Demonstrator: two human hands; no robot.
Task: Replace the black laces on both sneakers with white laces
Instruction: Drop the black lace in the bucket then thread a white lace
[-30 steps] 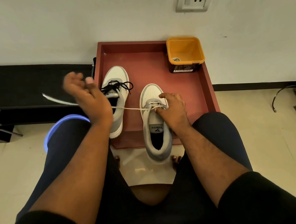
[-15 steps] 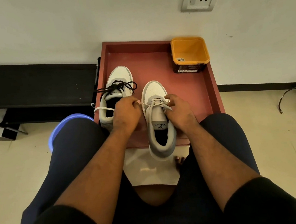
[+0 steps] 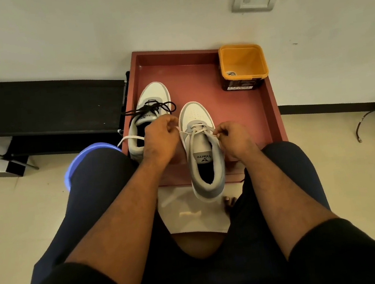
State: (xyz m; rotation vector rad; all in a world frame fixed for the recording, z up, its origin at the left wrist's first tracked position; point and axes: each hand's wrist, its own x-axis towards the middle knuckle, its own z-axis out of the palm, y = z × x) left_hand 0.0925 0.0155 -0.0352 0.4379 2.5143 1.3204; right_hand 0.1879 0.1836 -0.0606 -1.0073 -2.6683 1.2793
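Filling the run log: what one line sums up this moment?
stage: lacing right sneaker | left hand: pinches white lace | right hand: pinches lace | left sneaker: black laces on

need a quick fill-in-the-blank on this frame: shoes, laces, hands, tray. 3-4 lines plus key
1. The sneaker on the left carries laces of the colour ____.
2. The white lace is threaded through the sneaker on the ____.
3. Left hand and right hand each pinch an end of the white lace; both sneakers sit on a red ____.
4. The container in the tray's far right corner has an interior of the colour ____.

Missing words: black; right; tray; orange
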